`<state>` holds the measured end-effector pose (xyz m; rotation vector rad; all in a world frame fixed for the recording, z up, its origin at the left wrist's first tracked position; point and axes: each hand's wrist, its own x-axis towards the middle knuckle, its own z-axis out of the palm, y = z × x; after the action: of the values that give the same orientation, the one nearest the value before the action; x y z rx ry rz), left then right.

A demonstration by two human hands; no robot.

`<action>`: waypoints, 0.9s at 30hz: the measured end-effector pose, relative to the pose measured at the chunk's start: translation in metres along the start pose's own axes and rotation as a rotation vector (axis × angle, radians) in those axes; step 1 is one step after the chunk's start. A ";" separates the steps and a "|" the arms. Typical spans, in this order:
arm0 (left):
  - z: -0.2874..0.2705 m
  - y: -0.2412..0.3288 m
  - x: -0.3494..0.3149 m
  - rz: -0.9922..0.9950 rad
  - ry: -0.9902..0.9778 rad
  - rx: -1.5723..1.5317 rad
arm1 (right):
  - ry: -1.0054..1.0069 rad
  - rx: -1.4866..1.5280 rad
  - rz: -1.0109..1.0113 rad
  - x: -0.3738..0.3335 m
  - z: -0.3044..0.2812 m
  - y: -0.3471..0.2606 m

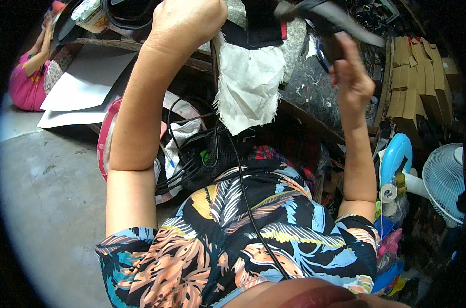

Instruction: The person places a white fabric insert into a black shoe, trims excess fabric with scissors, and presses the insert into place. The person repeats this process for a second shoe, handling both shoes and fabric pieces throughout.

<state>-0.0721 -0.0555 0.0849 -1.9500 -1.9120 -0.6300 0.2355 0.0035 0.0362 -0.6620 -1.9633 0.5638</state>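
Observation:
My left hand (192,18) is at the top edge, closed in a fist with its back toward me. Its fingers are hidden, so what it grips cannot be made out. A frayed white cloth (251,84) hangs over the bench edge beside it. Behind the cloth, a black strip (264,23) with a red edge lies on a grey stone slab (294,43). My right hand (355,84) is raised to the right of the slab, wrapped round the dark handle of a hammer (328,20). Motion smears the hammer's head.
Folded brown cardboard pieces (412,77) are stacked at the right, above a white and blue fan (443,179). White sheets (86,84) lie on the left, near a seated person (30,77) in pink. A basket (105,138) with cloths and cables stands by my left arm.

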 end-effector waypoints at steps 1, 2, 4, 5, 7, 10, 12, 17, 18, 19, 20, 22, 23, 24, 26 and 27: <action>0.000 -0.001 0.001 0.010 -0.012 0.012 | -0.085 -0.269 -0.125 -0.002 0.003 0.002; -0.002 -0.003 0.003 0.105 -0.025 0.069 | -0.144 -0.402 -0.091 -0.003 0.003 0.002; -0.003 -0.005 0.004 0.293 -0.055 0.185 | -0.239 -0.539 0.054 -0.004 -0.003 0.002; -0.003 -0.004 0.005 0.282 -0.080 0.180 | -0.217 -0.632 -0.046 -0.001 -0.010 0.002; -0.003 -0.004 0.006 0.266 -0.122 0.180 | -0.191 -0.640 -0.058 0.000 -0.023 0.000; 0.000 0.000 0.008 0.045 -0.066 0.032 | -0.051 -0.166 0.040 -0.005 -0.023 -0.002; 0.001 0.001 0.010 0.007 -0.075 0.009 | -0.111 -0.274 0.057 -0.013 -0.009 -0.001; 0.000 -0.003 0.010 0.204 -0.097 0.099 | -0.265 -0.616 0.038 -0.016 -0.016 -0.001; 0.000 -0.004 0.010 0.222 -0.068 0.104 | -0.286 -0.682 0.007 -0.014 -0.024 -0.003; 0.000 -0.005 0.010 0.234 -0.042 0.106 | -0.198 -0.537 0.008 -0.013 -0.028 -0.004; -0.002 -0.007 0.009 0.317 -0.093 0.159 | -0.105 -0.373 0.025 -0.014 -0.028 -0.005; 0.000 -0.009 0.010 0.268 -0.190 0.195 | -0.019 -0.183 0.127 -0.016 -0.026 -0.005; 0.002 -0.011 0.013 0.246 -0.235 0.214 | -0.051 -0.203 0.184 -0.018 -0.021 -0.004; 0.005 -0.012 0.016 0.227 -0.238 0.151 | -0.150 -0.356 0.231 -0.020 -0.013 -0.001; 0.010 -0.018 0.023 0.317 -0.204 0.149 | -0.204 -0.405 0.332 -0.025 -0.008 0.007; 0.013 -0.021 0.026 0.354 -0.182 0.150 | -0.195 -0.308 0.390 -0.026 -0.011 0.012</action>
<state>-0.0922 -0.0254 0.0864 -2.2316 -1.5942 -0.2099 0.2580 -0.0036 0.0164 -1.2398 -2.1376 0.5805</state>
